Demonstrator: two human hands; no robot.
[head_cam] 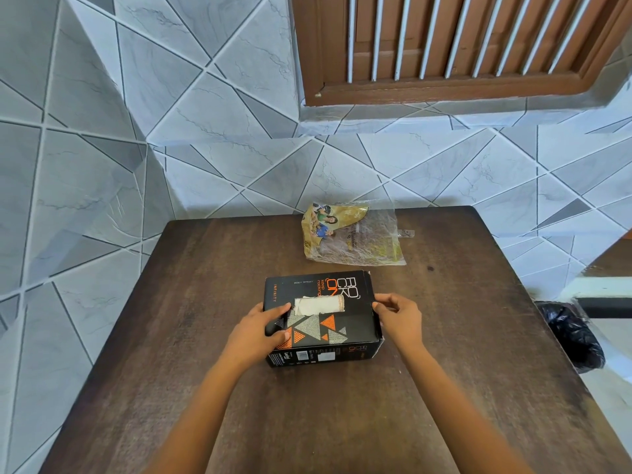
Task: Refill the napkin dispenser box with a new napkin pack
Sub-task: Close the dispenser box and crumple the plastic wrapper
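Observation:
A black napkin dispenser box [328, 333] with orange and grey triangles lies flat in the middle of the brown table [461, 354]. A white napkin [318, 305] shows through the slot in its top. My left hand [263, 331] grips the box's left end, thumb on top. My right hand [398, 318] rests against the right end, where a flap stands slightly ajar. A crumpled, flat plastic napkin wrapper [352, 238], gold printed and partly clear, lies behind the box near the wall.
Tiled walls close in the table's far side and left side. A black bag [574, 336] sits on the floor off the right edge. A brown shuttered window [461, 46] is above.

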